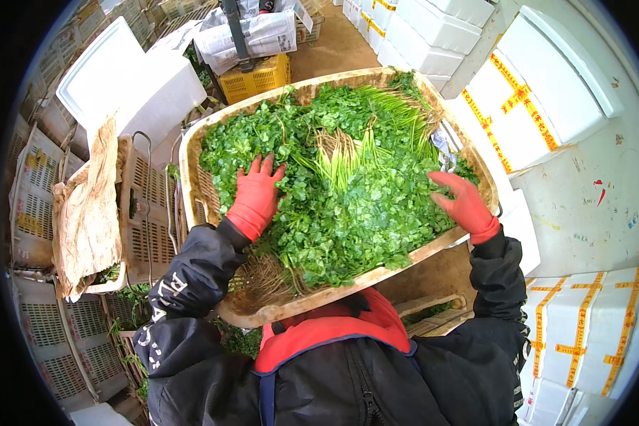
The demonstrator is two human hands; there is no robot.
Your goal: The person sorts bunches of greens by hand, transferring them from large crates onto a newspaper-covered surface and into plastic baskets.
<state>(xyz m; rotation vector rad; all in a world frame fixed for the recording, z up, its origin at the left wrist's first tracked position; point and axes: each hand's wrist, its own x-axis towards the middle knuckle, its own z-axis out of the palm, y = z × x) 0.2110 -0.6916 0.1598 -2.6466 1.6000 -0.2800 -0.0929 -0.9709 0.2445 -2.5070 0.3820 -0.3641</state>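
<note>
A large plastic crate stands before me, heaped with leafy green herb bunches that look like coriander. Pale stems and brown roots show in the middle of the heap, with more at the far right corner and near the front left. My left hand, in a red glove, rests fingers apart on the leaves at the crate's left side. Over the leaves on the right is my right hand, also red-gloved, fingers apart and holding nothing; whether it touches them I cannot tell.
Taped white foam boxes are stacked at the right, more at lower right. An open foam box is at upper left, near a yellow crate. Brown paper covers a crate on the left.
</note>
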